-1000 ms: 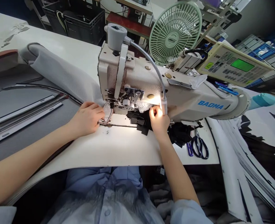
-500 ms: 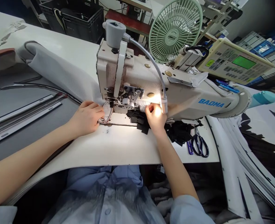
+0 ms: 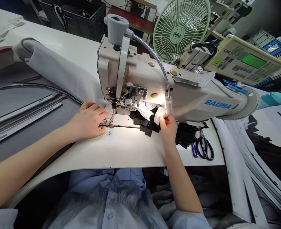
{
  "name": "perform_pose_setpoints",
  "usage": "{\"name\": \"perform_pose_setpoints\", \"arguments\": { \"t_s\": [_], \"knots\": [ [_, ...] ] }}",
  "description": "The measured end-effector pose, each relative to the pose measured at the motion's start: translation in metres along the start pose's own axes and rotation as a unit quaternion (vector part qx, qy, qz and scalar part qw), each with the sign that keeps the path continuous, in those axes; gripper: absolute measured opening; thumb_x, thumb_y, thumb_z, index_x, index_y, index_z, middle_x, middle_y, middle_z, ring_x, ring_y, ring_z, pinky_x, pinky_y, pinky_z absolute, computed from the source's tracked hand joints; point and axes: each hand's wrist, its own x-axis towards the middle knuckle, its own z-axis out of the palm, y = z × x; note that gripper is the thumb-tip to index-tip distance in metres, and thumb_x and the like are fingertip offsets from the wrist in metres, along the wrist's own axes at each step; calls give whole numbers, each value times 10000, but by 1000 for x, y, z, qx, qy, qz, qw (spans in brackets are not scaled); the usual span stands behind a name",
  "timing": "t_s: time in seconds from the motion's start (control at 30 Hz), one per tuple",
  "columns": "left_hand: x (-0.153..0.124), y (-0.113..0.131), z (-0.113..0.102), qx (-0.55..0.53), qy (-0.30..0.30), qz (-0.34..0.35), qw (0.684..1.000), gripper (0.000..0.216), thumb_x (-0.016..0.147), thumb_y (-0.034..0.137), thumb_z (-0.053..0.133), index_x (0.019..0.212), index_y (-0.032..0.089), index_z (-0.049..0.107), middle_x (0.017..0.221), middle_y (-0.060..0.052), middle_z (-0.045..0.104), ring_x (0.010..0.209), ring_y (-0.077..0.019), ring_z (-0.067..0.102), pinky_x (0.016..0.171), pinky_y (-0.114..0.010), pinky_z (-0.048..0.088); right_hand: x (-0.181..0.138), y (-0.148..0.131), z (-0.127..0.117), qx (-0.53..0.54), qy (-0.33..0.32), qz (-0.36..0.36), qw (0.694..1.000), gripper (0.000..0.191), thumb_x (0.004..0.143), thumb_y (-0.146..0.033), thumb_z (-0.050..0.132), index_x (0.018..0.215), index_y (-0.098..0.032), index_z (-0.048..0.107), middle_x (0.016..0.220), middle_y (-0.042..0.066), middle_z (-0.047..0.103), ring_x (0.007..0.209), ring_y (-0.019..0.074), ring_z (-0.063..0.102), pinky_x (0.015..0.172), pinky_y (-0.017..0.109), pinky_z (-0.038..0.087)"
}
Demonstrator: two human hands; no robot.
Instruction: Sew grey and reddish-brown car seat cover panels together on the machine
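Note:
At the needle end of the sewing machine point(image 3: 140, 76), my left hand point(image 3: 89, 122) is closed on the edge of a grey fabric panel point(image 3: 71, 74). The panel's piped corner lies under the presser foot area, and the fingertips partly cover it. My right hand point(image 3: 168, 127) pinches a small white piece point(image 3: 158, 115) beneath the lit lamp; what the piece is made of I cannot tell. Another white piece point(image 3: 145, 111) lies to its left, on a heap of black fabric tabs point(image 3: 146, 128) beside the machine bed.
Scissors point(image 3: 204, 148) and a purple tool point(image 3: 194, 150) lie right of more black tabs point(image 3: 186, 135). White-edged strips point(image 3: 23, 122) rest on the panel at left. A green fan point(image 3: 180, 31) and control box point(image 3: 245, 60) stand behind the machine.
My right hand has drawn back to the right and toward me, with a white piece now showing in its fingers. The left hand stays almost in place.

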Motion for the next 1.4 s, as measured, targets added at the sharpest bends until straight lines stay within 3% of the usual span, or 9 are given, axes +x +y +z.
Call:
{"name": "perform_pose_setpoints", "arguments": {
  "t_s": [0.17,0.3,0.4,0.5,0.63,0.83,1.03,1.23,1.4],
  "knots": [
    [0,-3,2,-7,-17,7,1000,272,832,257,546,1075,176,638,997,-96,687,971,-295,595,958,-483,397,-53,-24,10,12,-144,-102,984,38,925,-251,563,902,-221,570,738,-31,601,580,105,545,538,216,435],
    [2,-5,5,-4,-38,4,999,276,834,227,569,1090,193,667,971,-81,687,955,-285,592,928,-472,387,-63,-34,40,-75,-237,-335,909,217,987,-116,435,943,-199,631,1050,80,719,949,166,678,825,278,549],
    [2,-4,6,15,-45,11,999,233,843,197,567,1035,212,699,924,-71,685,926,-277,585,897,-472,378,-47,-31,64,-152,-271,-407,859,289,972,-50,419,1011,-181,674,1111,107,721,1095,204,647,962,334,528],
    [3,-3,6,25,-37,25,999,211,863,196,559,1013,212,706,896,-71,684,912,-279,581,884,-478,375,-28,-33,78,-194,-289,-381,857,242,986,-107,485,1094,-174,691,1022,94,727,982,213,656,878,324,542],
    [4,0,5,28,-35,20,999,175,854,198,568,976,189,693,893,-79,671,928,-290,587,888,-478,383,-15,-42,93,-201,-285,-351,869,168,993,-240,568,991,-195,730,947,82,703,903,216,628,810,321,532],
    [10,1,3,-10,-59,-37,998,281,806,191,617,1081,169,673,918,-76,687,953,-288,595,903,-471,373,-15,-40,106,-183,-277,-366,869,273,973,-233,597,1223,-171,685,1185,128,678,1098,258,594,999,394,504],
    [18,-11,-3,-98,-79,-110,986,288,812,251,594,1059,248,743,897,-32,697,900,-229,628,922,-448,353,-21,-40,103,-231,-289,-348,861,358,1004,-282,542,1326,-145,621,1379,122,617,1164,288,538,932,429,474],
    [24,-32,-5,-260,-48,-137,955,320,771,348,545,978,244,765,1121,-9,737,1031,-209,660,938,-352,405,-23,-51,112,-236,-295,-335,863,361,1016,-340,532,1330,-177,601,1371,116,621,1163,284,521,938,435,391],
    [22,-23,-5,-172,-74,-95,978,287,818,298,538,1004,259,754,1131,8,751,992,-235,640,959,-444,346,-23,-48,113,-215,-288,-317,878,339,989,-364,586,1289,-213,626,1334,115,628,1165,291,528,945,443,364]
  ]
}}
